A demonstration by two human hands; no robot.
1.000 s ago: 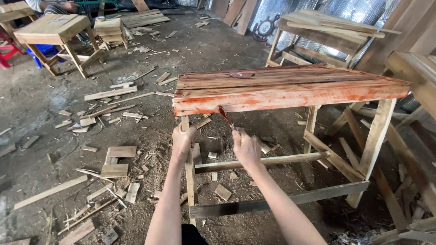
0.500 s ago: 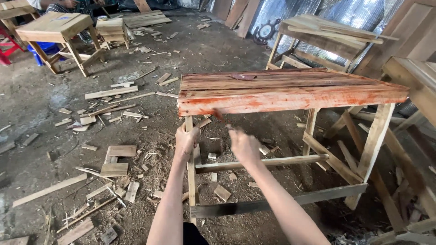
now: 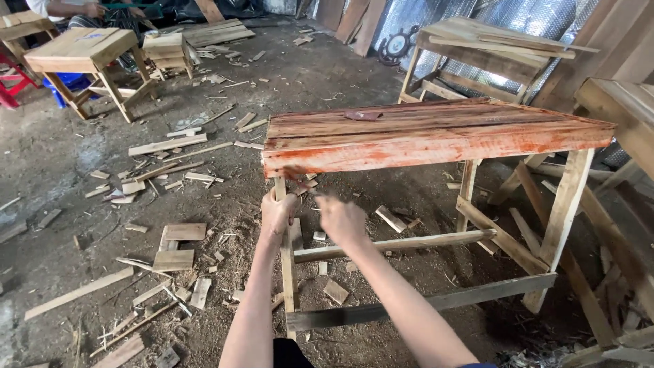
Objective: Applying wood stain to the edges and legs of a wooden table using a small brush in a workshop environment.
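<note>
Left hand (image 3: 276,215) is gripping the pale wooden table leg (image 3: 287,272); right hand (image 3: 340,219), at three o'clock, is closing on a blurred thin tool below the red-stained plank tabletop (image 3: 436,140).

The wooden table (image 3: 436,133) shows a streaky orange-red top and front edge, with pale bare legs (image 3: 565,218). Tan wood scraps (image 3: 174,259) dot the grey-brown floor (image 3: 61,177).

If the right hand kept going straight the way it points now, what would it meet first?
Probably the red-stained front edge of the wooden table, just above and ahead of the right hand; depth is unclear.
</note>
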